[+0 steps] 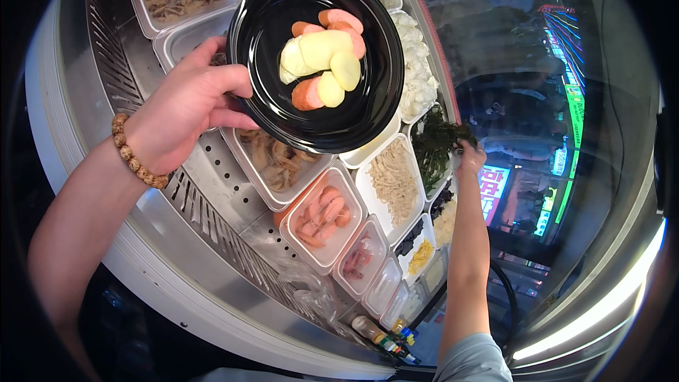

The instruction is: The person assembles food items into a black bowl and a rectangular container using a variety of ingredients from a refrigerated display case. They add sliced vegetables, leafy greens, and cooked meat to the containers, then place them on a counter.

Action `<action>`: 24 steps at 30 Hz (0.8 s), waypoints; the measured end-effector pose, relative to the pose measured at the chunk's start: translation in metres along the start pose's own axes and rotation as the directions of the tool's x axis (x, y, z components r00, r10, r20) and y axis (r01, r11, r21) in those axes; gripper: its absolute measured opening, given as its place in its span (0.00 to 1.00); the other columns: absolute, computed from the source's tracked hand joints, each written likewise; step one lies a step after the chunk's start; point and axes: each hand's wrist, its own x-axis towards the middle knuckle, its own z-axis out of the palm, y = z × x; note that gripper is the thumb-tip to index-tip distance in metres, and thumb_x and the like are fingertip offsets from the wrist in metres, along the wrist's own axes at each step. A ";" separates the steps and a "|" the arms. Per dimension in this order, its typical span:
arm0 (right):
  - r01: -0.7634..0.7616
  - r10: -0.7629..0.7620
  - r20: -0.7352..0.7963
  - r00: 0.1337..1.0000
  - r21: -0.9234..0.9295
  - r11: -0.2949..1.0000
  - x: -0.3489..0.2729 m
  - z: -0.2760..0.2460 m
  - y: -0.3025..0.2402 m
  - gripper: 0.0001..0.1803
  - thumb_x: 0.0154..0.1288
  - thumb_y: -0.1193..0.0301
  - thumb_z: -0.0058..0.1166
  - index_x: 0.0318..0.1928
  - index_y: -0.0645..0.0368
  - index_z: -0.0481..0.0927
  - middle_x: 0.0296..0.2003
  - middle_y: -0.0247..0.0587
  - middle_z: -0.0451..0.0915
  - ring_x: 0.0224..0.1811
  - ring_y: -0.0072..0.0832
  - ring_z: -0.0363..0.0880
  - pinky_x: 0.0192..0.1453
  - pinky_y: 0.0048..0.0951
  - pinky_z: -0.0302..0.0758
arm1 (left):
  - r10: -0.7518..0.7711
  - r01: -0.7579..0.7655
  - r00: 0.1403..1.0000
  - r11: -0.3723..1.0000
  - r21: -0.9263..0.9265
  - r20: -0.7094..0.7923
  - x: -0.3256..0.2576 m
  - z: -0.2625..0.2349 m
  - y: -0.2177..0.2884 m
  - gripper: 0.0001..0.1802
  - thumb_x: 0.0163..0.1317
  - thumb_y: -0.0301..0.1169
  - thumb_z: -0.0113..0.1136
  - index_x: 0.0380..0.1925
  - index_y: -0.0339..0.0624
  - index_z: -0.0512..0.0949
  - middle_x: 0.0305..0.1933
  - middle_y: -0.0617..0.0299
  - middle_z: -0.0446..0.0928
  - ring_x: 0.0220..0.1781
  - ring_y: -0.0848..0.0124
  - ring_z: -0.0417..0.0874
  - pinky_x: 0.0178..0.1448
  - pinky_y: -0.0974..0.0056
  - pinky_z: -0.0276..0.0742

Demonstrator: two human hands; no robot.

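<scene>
My left hand point(189, 102), with a beaded bracelet on the wrist, grips the left rim of a round black bowl point(258, 92) and holds it over the food trays. Pale yellow round slices point(327, 53), which look like potato, lie in it on pink sausage slices point(345, 20). To the right, my right hand point(469, 158) reaches into a white tray of dark green seaweed point(431, 145). Its fingers are closed on some of the seaweed, and a tuft rises at the fingertips. The bowl covers parts of the trays beneath it.
Around the bowl stand trays of shredded pale food point(393, 180), sausage pieces point(323, 217), brown strips point(272, 159) and white pieces point(417, 64). Curved glass point(537, 120) rises along the right. A slotted metal strip point(212, 223) runs along the near left; bottles point(382, 337) lie at the bottom.
</scene>
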 end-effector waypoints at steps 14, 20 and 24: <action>0.182 -0.196 -0.026 0.980 -0.257 0.949 0.012 -0.033 -0.042 0.16 0.53 0.76 0.63 0.44 0.67 0.82 0.38 0.42 0.85 0.36 0.29 0.81 0.43 0.30 0.76 | -0.125 0.121 0.988 0.992 0.045 0.093 0.037 0.050 -0.021 0.38 0.57 0.26 0.57 0.66 0.34 0.54 0.45 0.53 0.77 0.40 0.68 0.84 0.44 0.66 0.84; 0.265 -0.290 0.032 0.956 -0.508 0.820 0.033 -0.056 -0.020 0.17 0.55 0.72 0.63 0.46 0.66 0.83 0.36 0.40 0.85 0.33 0.25 0.79 0.39 0.28 0.75 | -0.121 0.118 0.976 0.993 0.032 0.179 0.051 0.069 -0.037 0.39 0.56 0.26 0.58 0.66 0.32 0.51 0.43 0.51 0.77 0.40 0.66 0.84 0.47 0.64 0.85; 0.219 -0.346 -0.080 0.935 -0.637 0.739 0.009 -0.023 -0.059 0.14 0.58 0.70 0.61 0.43 0.63 0.84 0.33 0.43 0.85 0.31 0.27 0.79 0.38 0.28 0.75 | -0.133 0.128 0.984 0.990 0.054 0.120 0.053 0.060 -0.043 0.40 0.57 0.27 0.58 0.67 0.32 0.51 0.43 0.51 0.77 0.39 0.66 0.84 0.46 0.64 0.85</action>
